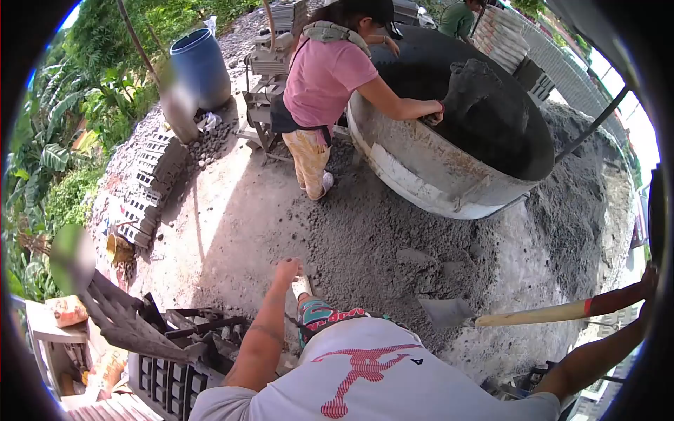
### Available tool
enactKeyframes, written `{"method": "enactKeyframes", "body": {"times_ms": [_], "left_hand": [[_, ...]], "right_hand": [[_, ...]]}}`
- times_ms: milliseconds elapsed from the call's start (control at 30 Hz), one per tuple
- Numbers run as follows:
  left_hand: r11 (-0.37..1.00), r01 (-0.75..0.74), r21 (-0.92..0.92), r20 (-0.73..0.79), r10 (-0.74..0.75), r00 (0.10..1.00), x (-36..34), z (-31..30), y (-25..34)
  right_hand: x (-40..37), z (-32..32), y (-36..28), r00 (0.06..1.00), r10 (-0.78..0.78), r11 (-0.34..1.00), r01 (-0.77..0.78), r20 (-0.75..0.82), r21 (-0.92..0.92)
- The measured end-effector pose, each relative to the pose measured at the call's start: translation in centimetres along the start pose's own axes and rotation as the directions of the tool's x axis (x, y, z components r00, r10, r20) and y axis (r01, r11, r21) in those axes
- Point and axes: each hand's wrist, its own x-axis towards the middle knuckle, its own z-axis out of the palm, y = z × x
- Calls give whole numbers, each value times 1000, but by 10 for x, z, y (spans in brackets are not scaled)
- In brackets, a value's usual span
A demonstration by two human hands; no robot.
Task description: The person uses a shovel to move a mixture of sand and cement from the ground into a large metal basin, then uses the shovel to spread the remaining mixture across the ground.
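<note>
On the near side of the heap (393, 245), the worker in the white shirt is bent over it. The right hand (647, 282), out at the edge of view to the heap's right, is closed round the red end of the shovel (533, 313). The shaft runs leftward from there, and the blade (444, 312) sits low at the heap's near edge, with no load on it that I can make out. The left hand (288, 269) hangs at the heap's near-left corner, fingers loose and holding nothing I can see.

To my eye this is the start of a scoop: the blade is set down but not yet pushed in. A full lift from here calls for driving the blade forward under the grey mix. One hand so far back on the shaft gives little leverage, so the loose hand would want to come onto the wood nearer the blade.

Near-left of the heap lie dark moulds (168, 379), and further along that side are stacked blocks (151, 189). Just beyond the heap sits the big mixer pan (428, 168) with dark mix inside. A person in pink (323, 77) leans over its rim with one hand (432, 112) at the mix. Far-left of the heap stands a blue barrel (202, 67).
</note>
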Motion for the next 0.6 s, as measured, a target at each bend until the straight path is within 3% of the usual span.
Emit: {"method": "enactKeyframes", "body": {"times_ms": [67, 167, 233, 267, 300, 333, 367, 400, 433, 467, 533, 600], "left_hand": [[984, -23, 178, 179, -10, 984, 28, 21, 32], [878, -229, 421, 471, 4, 882, 31, 73, 94], [811, -394, 432, 664, 10, 748, 41, 113, 108], [799, -457, 392, 743, 19, 669, 35, 133, 114], [790, -470, 393, 763, 5, 646, 28, 150, 124], [802, -390, 453, 806, -182, 563, 13, 162, 134], [797, -311, 519, 816, -353, 457, -2, 172, 141], [798, -308, 519, 820, -363, 442, -17, 181, 144], [790, -212, 576, 802, -494, 336, -27, 189, 147], [752, -122, 648, 756, -616, 219, -31, 193, 146], [738, 104, 667, 732, -675, 94, -29, 205, 134], [752, 374, 543, 740, -639, 210, -15, 219, 116]], "right_hand": [[19, -20, 16, 963, 161, 987, -159, 217, -29], [14, 2, 24, 920, 373, 921, -351, 121, -169], [-5, 26, 18, 843, 537, 815, -518, 1, -260], [-1, 38, -7, 898, 429, 863, -375, 100, -338], [19, 56, -59, 817, 557, 831, -546, 152, -108], [19, 70, -87, 790, 567, 816, -578, 234, -27], [18, 88, -111, 749, 613, 786, -610, 250, -98], [11, 117, -135, 765, 624, 781, -618, 156, -93], [16, 142, -162, 739, 643, 753, -658, 203, 9], [21, 164, -186, 771, 587, 792, -611, 247, 25], [38, 201, -240, 767, 545, 785, -609, 338, 117], [53, 229, -284, 771, 524, 756, -617, 361, 219]]}}
